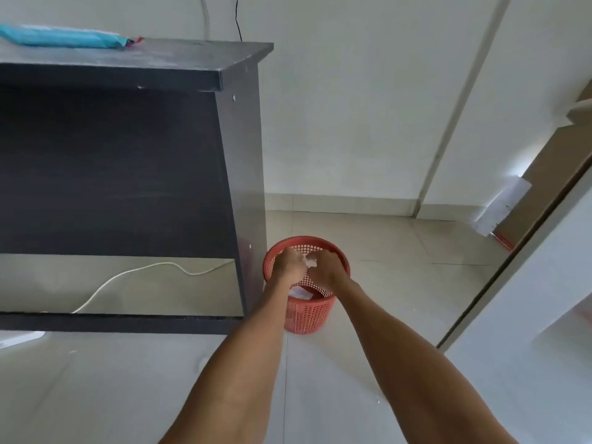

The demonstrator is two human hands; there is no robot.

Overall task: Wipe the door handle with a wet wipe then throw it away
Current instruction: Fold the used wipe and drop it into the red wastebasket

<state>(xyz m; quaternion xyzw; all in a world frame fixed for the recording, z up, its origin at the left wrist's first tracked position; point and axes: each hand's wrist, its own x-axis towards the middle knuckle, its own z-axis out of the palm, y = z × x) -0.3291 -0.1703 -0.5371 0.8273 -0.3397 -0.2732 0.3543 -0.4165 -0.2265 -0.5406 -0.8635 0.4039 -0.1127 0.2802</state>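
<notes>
Where the pale tiled floor (384, 251) meets the white wall (336, 107), a low tile skirting runs along the base, and a thin vertical trim strip divides the wall w/ a second white panel to its right. A brown door (541, 187) shows at the far right edge, partly hidden behind a white frame in the foreground; a white paper sheet (499, 208) is stuck on its face. No handle can be made out from this angle.

Left side is filled by a dark bench (128, 62), open underneath, side panel upright. A white cable (144, 270) snakes across the floor beneath it, and a dark thin cord hangs down the wall behind. On the bench top, far left, lies a teal wipes pack (64, 38), flat, well apart from the hands.

Just beside the bench's side panel, on the floor, stands a red mesh bin (307, 312), upright, w/ something white already lying in its bottom.

Both forearms reach down & forward over the bin. Left hand (288, 262) and right hand (326, 265) meet directly above the bin's opening, knuckles up, fingers curled in. Between them sits the wet wipe (310, 260), a small crumpled white wad, pinched where the two grips touch; each hand is closed on its side of it. Wipe is over the bin's mouth, above the rim, not touching the mesh.
</notes>
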